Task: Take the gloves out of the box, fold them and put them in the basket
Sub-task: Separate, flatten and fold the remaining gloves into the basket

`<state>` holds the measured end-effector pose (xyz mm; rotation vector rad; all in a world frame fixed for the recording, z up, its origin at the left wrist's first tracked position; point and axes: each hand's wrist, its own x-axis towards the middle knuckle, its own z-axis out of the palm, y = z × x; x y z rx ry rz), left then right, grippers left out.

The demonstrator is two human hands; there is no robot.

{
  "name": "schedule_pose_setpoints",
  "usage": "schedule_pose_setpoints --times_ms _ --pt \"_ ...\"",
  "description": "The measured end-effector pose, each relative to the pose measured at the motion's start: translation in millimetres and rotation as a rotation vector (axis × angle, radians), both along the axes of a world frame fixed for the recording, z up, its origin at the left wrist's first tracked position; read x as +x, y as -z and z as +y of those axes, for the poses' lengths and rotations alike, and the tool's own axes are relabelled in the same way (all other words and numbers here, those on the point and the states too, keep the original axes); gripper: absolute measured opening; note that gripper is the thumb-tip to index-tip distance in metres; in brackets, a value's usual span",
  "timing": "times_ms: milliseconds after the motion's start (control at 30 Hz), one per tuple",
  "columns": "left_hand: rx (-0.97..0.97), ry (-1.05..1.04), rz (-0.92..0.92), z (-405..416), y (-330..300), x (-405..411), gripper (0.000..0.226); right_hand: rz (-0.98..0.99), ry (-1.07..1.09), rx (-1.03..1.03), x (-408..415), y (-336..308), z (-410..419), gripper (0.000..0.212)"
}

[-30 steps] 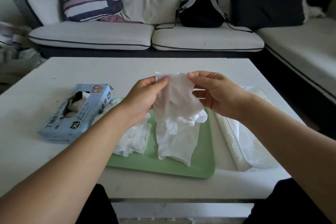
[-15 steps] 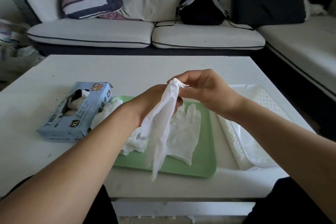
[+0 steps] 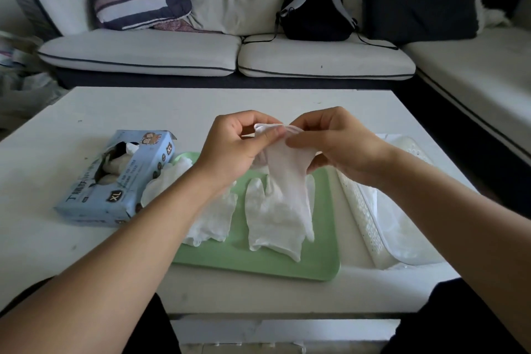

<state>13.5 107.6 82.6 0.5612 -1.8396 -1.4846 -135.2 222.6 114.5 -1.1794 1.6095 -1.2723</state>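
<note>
above a pale green plastic tray [image 3: 258,264], left hand [image 3: 230,149] and right hand [image 3: 336,144] pinch a thin white disposable glove [image 3: 290,178] at its cuff; folding looks unfinished, white perforated basket [image 3: 365,227] awaits.

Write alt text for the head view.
Both hands, left hand and right hand, pinch the top of a white glove hanging above a green tray holding more gloves. A blue glove box lies left, a white basket right.

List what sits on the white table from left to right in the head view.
Blue glove box → crumpled glove on the green tray → flat glove on that tray → white basket.
</note>
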Motion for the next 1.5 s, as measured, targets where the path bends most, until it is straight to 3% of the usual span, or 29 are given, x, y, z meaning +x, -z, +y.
schedule_pose_setpoints --times_ms 100,233,433,500,600,700,767,867,933,1033,1100,1300,1500 --pt "0.052 0.014 -0.006 -4 -3 4 0.014 -0.134 -0.053 0.096 -9 -4 3 0.013" --pt "0.065 0.083 -0.16 -7 0 7 0.039 -0.271 -0.173 0.222 -11 7 7 0.011" --pt "0.025 0.18 -0.523 -32 11 14 0.042 -0.067 -0.019 0.311 -16 41 -3 0.007" --pt "-0.035 0.095 -0.47 -37 20 4 0.028 -0.023 0.099 0.245 -17 45 -12 0.005" --pt "-0.211 -0.094 -0.182 -35 18 -14 0.009 0.006 0.333 -0.103 -24 31 -22 0.006" --pt "-0.435 -0.158 0.028 -28 4 -20 0.01 0.208 0.375 -0.384 -28 13 -17 0.008" --pt "-0.568 -0.165 0.02 -28 3 -14 0.007 0.409 0.35 -0.385 -28 15 -9 0.005" --pt "-0.645 -0.052 -0.174 -32 21 -2 0.011 0.628 0.217 -0.168 -27 37 -2 0.004" --pt "-0.636 0.096 -0.407 -34 37 3 0.014 0.754 0.024 0.032 -25 56 0 0.004" --pt "-0.624 0.34 -0.82 -30 61 9 0.015 0.837 -0.227 0.208 -12 87 4 0.001" --pt "-0.661 0.439 -0.966 -26 74 11 0.011 0.858 -0.321 0.258 0 100 5 0.004" --pt "-0.724 0.424 -1.032 -17 73 18 0.022 0.96 -0.441 0.277 26 103 8 0.014" --pt "-0.745 0.439 -1.086 -17 77 18 0.027 0.988 -0.544 0.261 37 110 5 0.009"
